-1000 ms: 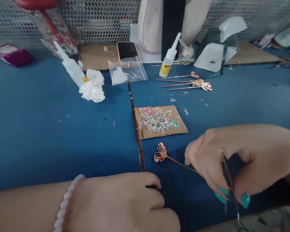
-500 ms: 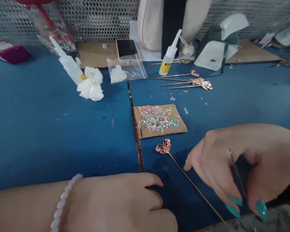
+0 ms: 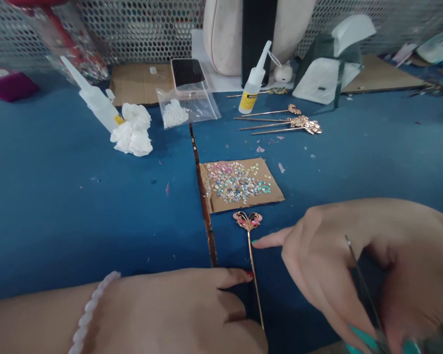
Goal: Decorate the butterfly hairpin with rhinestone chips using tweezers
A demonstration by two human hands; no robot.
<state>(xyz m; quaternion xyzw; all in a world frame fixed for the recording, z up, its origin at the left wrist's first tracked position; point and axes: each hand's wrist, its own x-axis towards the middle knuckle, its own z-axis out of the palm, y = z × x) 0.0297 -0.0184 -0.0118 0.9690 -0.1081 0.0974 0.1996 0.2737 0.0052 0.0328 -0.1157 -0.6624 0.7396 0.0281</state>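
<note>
A gold hairpin (image 3: 255,275) with a pink butterfly head (image 3: 248,221) lies on the blue table, its head pointing away from me. My left hand (image 3: 184,309), wearing a pale beaded bracelet (image 3: 90,309), rests palm down at the left of the stem. Its index finger reaches out to the stem, while the other fingers bend and the thumb is hidden. Slim metal tweezers (image 3: 362,282) are held in my right hand (image 3: 339,265), between thumb and fingers with teal nails. One outstretched finger of that hand touches the stem just below the butterfly.
Small coloured chips cover a cardboard piece (image 3: 276,194) beyond the hairpin. Behind it lie several gold hairpins (image 3: 299,123) and a glue bottle (image 3: 251,91). Another glue bottle (image 3: 98,105) leans on crumpled tissue (image 3: 133,132). A bag of white beads (image 3: 177,113) and a phone (image 3: 187,73) sit farther back.
The hairpin has swung from a slant to nearly straight away from me. My right hand's outstretched finger has moved left to its stem, and my left index finger now meets the stem too.
</note>
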